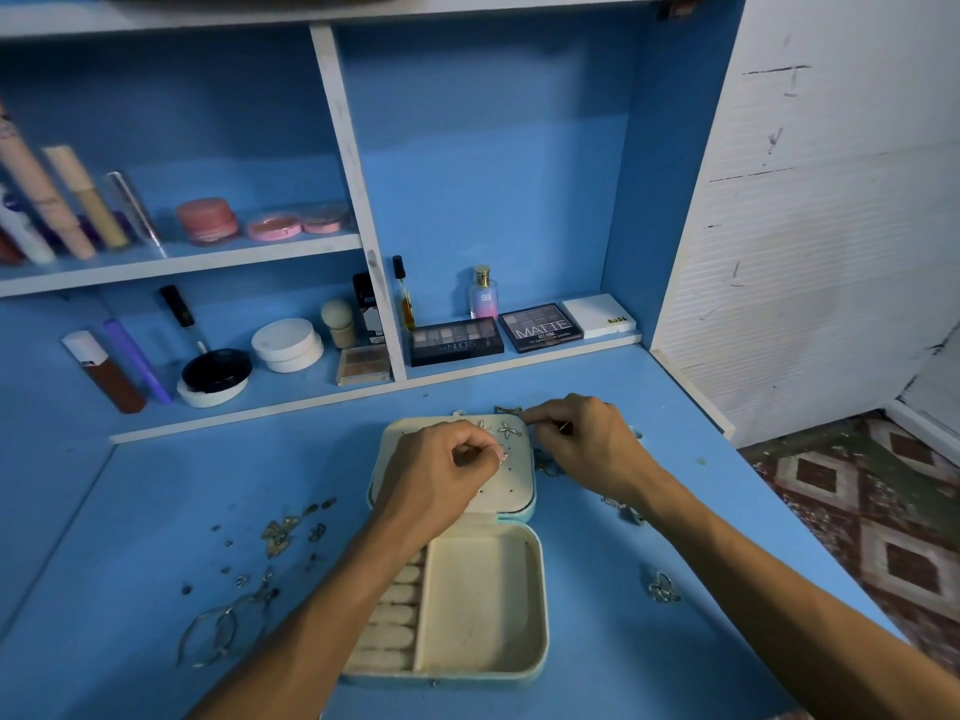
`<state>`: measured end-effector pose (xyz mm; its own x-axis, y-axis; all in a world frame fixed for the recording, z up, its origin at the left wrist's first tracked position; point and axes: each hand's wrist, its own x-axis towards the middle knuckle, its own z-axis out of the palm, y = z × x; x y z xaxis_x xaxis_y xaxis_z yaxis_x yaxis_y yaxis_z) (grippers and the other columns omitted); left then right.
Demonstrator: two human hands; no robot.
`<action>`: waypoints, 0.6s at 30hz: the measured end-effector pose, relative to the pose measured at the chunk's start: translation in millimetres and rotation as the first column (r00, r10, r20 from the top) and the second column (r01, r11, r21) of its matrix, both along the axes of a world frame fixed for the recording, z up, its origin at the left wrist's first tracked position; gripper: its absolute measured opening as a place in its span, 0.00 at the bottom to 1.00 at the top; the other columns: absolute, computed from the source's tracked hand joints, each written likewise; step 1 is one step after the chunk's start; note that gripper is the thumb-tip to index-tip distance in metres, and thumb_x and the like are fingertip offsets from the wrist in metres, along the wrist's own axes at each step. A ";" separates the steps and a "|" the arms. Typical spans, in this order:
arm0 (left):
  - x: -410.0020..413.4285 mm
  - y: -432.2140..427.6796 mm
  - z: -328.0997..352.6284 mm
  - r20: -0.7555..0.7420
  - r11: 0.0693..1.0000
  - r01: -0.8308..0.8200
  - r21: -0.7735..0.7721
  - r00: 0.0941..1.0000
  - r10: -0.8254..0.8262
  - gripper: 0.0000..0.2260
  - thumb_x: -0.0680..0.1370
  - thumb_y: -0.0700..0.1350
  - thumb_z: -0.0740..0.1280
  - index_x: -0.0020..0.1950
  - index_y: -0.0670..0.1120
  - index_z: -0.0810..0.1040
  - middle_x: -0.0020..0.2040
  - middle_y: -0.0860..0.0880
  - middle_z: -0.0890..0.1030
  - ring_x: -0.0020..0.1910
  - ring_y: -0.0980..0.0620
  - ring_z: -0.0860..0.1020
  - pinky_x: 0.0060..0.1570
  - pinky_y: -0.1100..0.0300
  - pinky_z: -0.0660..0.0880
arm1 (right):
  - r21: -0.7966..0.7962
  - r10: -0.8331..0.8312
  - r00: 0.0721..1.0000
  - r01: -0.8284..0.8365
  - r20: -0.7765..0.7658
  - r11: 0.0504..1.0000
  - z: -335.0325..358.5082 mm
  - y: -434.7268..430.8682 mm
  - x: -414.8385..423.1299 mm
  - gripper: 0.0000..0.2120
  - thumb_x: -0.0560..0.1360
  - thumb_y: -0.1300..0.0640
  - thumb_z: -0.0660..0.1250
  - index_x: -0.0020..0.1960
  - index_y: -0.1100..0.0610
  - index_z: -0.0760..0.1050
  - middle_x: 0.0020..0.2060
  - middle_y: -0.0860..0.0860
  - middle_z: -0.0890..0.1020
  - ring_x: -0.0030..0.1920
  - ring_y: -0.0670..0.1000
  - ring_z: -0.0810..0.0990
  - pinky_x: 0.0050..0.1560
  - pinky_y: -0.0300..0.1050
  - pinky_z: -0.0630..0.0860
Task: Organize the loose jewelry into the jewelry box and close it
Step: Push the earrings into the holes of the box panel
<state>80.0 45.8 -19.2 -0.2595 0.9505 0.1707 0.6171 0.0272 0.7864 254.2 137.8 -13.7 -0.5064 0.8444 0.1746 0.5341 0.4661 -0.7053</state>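
On the blue counter (pixel 156 485) lies the rounded cream jewelry box (pixel 483 610), open. Over its perforated lid (pixel 511 485) the left hand (pixel 447 475) pinches a tiny stud (pixel 503 456); the right hand (pixel 587 433) has its grip narrow on a thin metal piece (pixel 550 424).

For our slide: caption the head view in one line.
Left hand and right hand pinch small pieces at the open jewelry box; loose jewelry dots the desk.

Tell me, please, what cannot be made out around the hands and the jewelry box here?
All in the head view:
1. The small piece pinched by the left hand over the lid: fingers hide it.
2. The thin piece in the right hand: too small to name.
3. Jewelry by the right wrist: partly covered.
4. Ring rolls: left forearm covers some.
5. Loose bits at left: too small, dim.
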 end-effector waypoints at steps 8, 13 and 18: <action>6.0 -12.9 17.4 -0.003 0.999 -0.031 -0.018 1.000 0.031 0.03 0.75 0.48 0.74 0.41 0.53 0.86 0.35 0.59 0.84 0.36 0.61 0.81 0.41 0.58 0.79 | -0.281 -0.066 0.949 -0.024 -0.308 0.959 14.3 -7.5 3.7 0.13 0.80 0.62 0.63 0.50 0.51 0.85 0.28 0.41 0.79 0.32 0.46 0.73 0.30 0.36 0.68; 14.8 -21.6 13.3 0.030 0.997 -0.053 0.054 0.998 0.052 0.03 0.75 0.48 0.74 0.41 0.55 0.86 0.35 0.61 0.84 0.36 0.62 0.81 0.41 0.59 0.78 | -0.287 -0.069 0.921 -0.047 -0.383 0.957 18.1 -16.2 2.6 0.12 0.80 0.60 0.64 0.49 0.49 0.86 0.32 0.47 0.80 0.35 0.51 0.74 0.36 0.45 0.69; 20.7 -26.7 11.5 0.028 0.984 -0.070 0.163 0.997 0.066 0.04 0.75 0.45 0.74 0.42 0.53 0.87 0.37 0.62 0.84 0.37 0.63 0.81 0.40 0.61 0.78 | -0.282 -0.068 0.904 -0.059 -0.421 0.957 22.5 -24.1 4.8 0.12 0.81 0.63 0.63 0.51 0.54 0.85 0.32 0.43 0.81 0.35 0.43 0.76 0.37 0.33 0.73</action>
